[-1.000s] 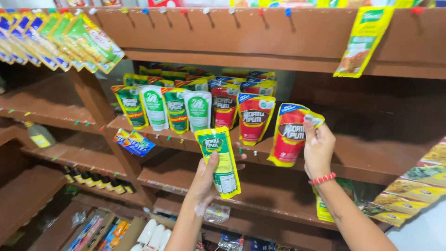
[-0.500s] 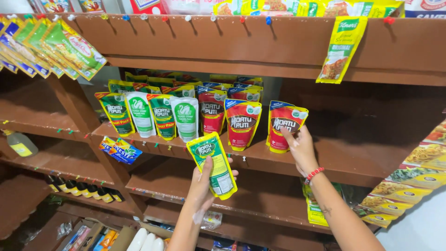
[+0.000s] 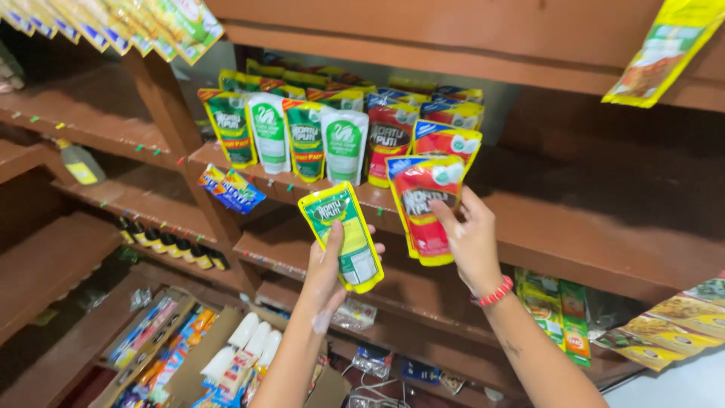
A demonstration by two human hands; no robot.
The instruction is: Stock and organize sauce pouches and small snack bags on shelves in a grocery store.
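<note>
Our left hand (image 3: 332, 264) grips a green-and-yellow sauce pouch (image 3: 343, 234) below the wooden shelf (image 3: 574, 242) edge; our right hand (image 3: 468, 242) pinches a red pouch (image 3: 423, 204) (just before the standing pouch row (image 3: 302, 136)). Open shelf space lies rightward.

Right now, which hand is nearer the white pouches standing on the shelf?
Left. The left hand, holding a yellow-green pouch, sits just below the white pouches. The right hand grips a red pouch farther to their right.
</note>
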